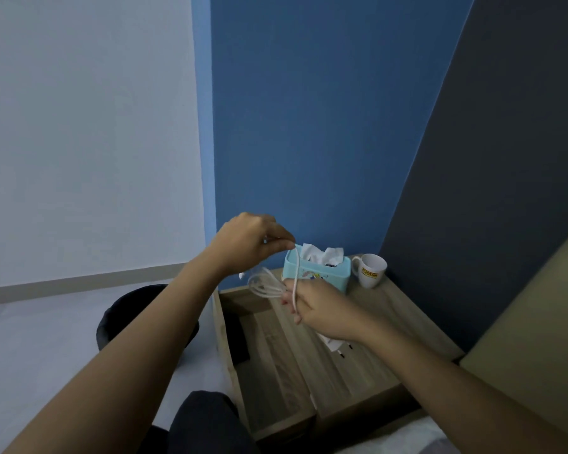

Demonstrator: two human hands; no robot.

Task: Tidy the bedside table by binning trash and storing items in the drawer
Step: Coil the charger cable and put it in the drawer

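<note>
My knee (207, 421) in dark cloth sits lowest, at the front of the open drawer (269, 365), whose wood-grain inside holds a dark flat object (240, 335) along its left wall. Above the bedside table (374, 326) my right hand (322, 309) is clenched around a white cable (295, 280), thin and glossy, with several loose loops bunched out to the left of my fist. One strand rises to my left hand (246, 244), whose thumb and forefinger pinch it tight. A white charger plug (336, 347) peeks from under my right wrist. At the table's back edge stand a pale blue tissue box (322, 273) and, toward the back right corner, a white mug (371, 270). A dark bin (122, 319) sits on the floor, left of the table.
</note>
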